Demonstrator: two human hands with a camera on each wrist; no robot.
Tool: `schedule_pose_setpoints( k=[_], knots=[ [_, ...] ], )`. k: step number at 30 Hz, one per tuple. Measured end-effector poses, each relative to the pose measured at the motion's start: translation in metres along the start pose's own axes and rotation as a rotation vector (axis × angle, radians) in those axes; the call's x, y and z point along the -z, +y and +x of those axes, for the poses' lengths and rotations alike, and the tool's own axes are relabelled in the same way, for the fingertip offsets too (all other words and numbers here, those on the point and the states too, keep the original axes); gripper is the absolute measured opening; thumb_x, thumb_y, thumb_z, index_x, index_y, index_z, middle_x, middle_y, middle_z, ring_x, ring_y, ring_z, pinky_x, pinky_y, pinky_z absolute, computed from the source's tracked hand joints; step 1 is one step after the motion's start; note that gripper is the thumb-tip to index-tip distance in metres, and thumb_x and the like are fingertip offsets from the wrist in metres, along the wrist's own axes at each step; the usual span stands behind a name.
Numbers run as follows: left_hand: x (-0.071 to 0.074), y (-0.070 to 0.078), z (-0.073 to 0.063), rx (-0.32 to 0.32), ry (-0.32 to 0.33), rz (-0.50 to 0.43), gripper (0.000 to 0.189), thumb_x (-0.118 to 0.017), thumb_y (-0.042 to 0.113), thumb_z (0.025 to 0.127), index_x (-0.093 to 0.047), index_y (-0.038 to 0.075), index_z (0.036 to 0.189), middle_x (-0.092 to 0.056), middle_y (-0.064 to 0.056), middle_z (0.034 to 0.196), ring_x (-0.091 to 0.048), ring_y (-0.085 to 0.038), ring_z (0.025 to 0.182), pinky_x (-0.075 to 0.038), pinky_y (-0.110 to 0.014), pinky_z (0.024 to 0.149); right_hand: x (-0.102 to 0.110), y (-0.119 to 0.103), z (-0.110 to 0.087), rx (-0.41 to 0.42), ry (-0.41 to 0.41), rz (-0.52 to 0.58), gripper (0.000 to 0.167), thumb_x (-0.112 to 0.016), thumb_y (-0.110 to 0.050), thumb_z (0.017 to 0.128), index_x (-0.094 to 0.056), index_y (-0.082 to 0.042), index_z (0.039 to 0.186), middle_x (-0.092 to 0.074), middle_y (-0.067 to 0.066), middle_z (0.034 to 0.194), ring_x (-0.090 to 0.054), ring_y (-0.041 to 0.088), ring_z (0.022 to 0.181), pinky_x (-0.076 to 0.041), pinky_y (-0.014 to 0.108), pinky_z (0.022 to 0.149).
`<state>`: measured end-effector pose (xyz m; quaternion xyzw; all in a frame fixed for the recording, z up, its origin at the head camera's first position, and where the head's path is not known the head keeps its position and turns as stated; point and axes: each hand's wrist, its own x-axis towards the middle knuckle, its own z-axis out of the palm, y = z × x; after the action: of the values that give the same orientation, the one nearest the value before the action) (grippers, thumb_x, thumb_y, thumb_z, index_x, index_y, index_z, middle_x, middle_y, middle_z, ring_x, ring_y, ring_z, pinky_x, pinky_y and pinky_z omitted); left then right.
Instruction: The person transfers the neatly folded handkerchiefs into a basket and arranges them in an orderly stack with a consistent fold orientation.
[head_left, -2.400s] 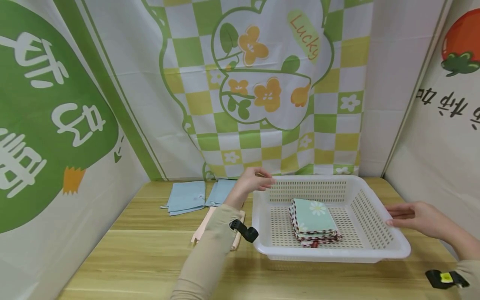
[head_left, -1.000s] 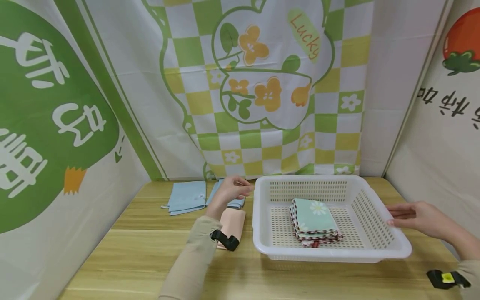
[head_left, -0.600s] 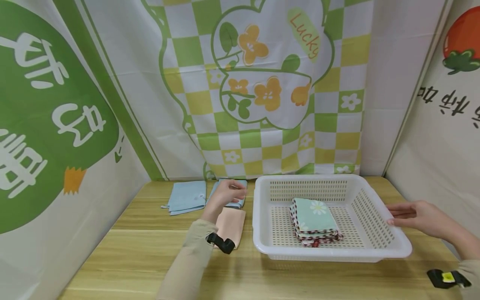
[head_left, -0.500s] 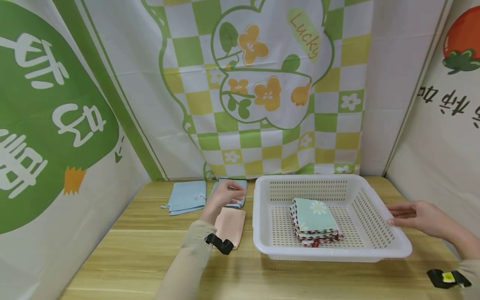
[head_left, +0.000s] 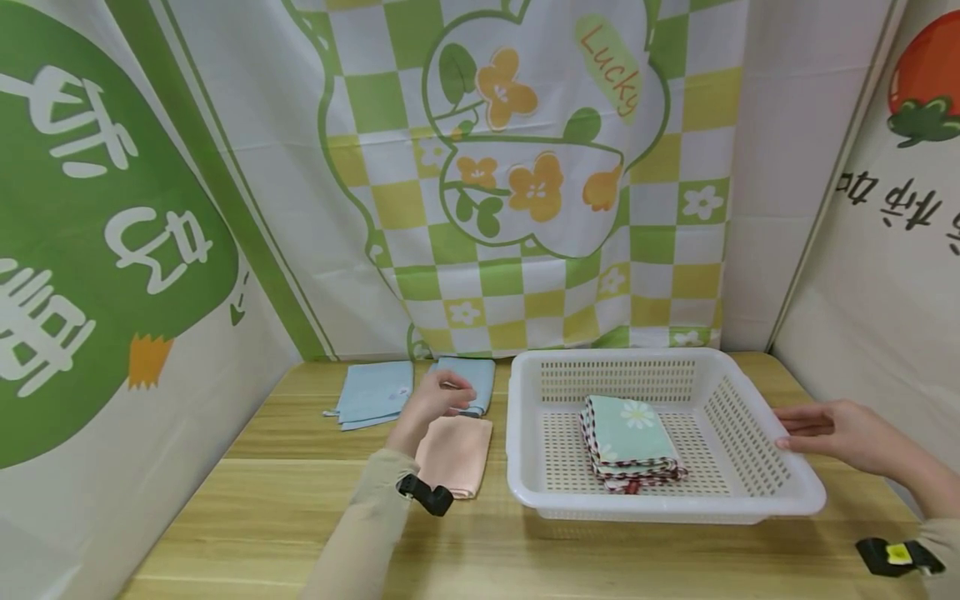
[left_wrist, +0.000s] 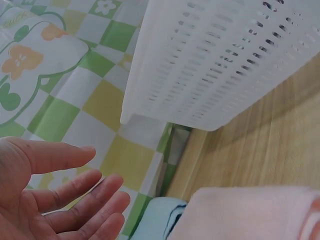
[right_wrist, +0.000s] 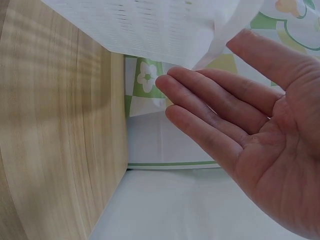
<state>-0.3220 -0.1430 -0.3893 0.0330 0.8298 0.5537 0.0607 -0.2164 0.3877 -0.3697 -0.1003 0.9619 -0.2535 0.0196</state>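
Observation:
In the head view my left hand [head_left: 435, 400] hovers over the folded towels, holding nothing. Its fingers are loosely bent and apart from one another in the left wrist view. Just below it lie a folded pink towel [head_left: 454, 458] and a folded blue towel [head_left: 480, 383], partly hidden by the hand. My right hand [head_left: 843, 435] is at the right side of a white plastic basket [head_left: 667, 506], its fingers nearly straight beside the rim. Whether the thumb touches the rim I cannot tell. Inside the basket sits a stack of folded mint towels [head_left: 633, 433] with checked edges and a daisy print.
Another folded blue towel [head_left: 375, 392] lies at the back left of the wooden table [head_left: 285, 508]. A green checked cloth [head_left: 540, 275] hangs behind the table. Printed fabric walls close in both sides.
My left hand has moved leftward from the basket's left rim to above the pink and blue towels. More of the pink towel shows now. The right hand and basket have stayed nearly still.

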Motion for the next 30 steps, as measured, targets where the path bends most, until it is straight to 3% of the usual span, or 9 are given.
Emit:
schedule_pose_setpoints(
  k=[8, 15, 30],
  knots=[
    [0.007, -0.012, -0.001, 0.041, 0.024, -0.012, 0.023, -0.069, 0.017, 0.087, -0.063, 0.003, 0.105, -0.068, -0.015, 0.101, -0.065, -0.036, 0.097, -0.052, -0.047, 0.087, 0.0, -0.001, 0.0, -0.002, -0.003, -0.002, 0.063, -0.07, -0.036, 0.085, -0.055, 0.013, 0.122, -0.069, 0.021, 0.105, -0.066, 0.004, 0.081, -0.055, 0.023, 0.065],
    [0.014, -0.022, -0.004, 0.042, 0.063, -0.002, 0.021, -0.068, 0.015, 0.087, -0.063, 0.002, 0.103, -0.067, -0.016, 0.102, -0.066, -0.032, 0.094, -0.053, -0.046, 0.086, 0.001, -0.001, 0.0, -0.001, -0.006, -0.006, 0.061, -0.069, -0.034, 0.086, -0.055, 0.014, 0.122, -0.069, 0.022, 0.105, -0.068, 0.011, 0.083, -0.055, 0.024, 0.065],
    [0.027, -0.039, -0.009, 0.066, 0.127, 0.0, 0.019, -0.068, 0.01, 0.086, -0.064, -0.002, 0.1, -0.065, -0.014, 0.095, -0.066, -0.031, 0.087, -0.054, -0.043, 0.081, 0.0, -0.001, -0.001, 0.013, 0.0, 0.015, 0.062, -0.07, -0.034, 0.086, -0.054, 0.013, 0.123, -0.069, 0.021, 0.105, -0.065, 0.0, 0.081, -0.054, 0.022, 0.065]
  ],
)
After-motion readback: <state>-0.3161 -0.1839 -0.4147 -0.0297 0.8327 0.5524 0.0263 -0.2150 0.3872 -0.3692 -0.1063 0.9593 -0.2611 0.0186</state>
